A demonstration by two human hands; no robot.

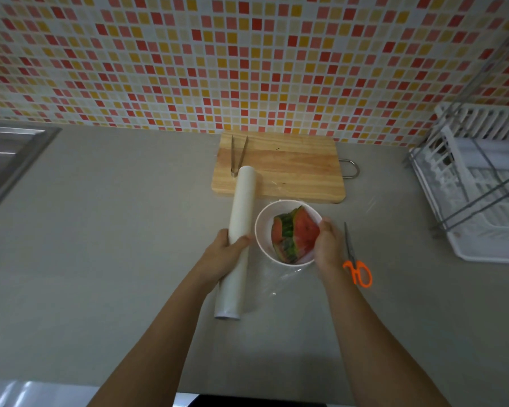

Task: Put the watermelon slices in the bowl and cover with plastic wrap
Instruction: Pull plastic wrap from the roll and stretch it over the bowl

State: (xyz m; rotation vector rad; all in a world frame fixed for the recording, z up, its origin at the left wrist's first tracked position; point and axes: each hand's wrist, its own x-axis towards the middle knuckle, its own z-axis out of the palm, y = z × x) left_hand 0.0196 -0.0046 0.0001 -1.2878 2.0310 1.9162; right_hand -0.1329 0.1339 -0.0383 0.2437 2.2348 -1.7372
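Note:
A white bowl (262,230) stands on the grey counter with watermelon slices (294,233) inside, red flesh and striped green rind showing. A white roll of plastic wrap (241,207) lies just left of the bowl, and my left hand (227,254) grips its middle. Clear film (279,282) runs from the roll over and around the bowl. My right hand (328,248) presses on the bowl's right rim, holding the film there.
A wooden cutting board (288,168) with metal tongs (238,155) lies behind the bowl. Orange-handled scissors (356,262) rest right of my right hand. A white dish rack (482,189) stands at far right, a steel sink (9,154) at far left.

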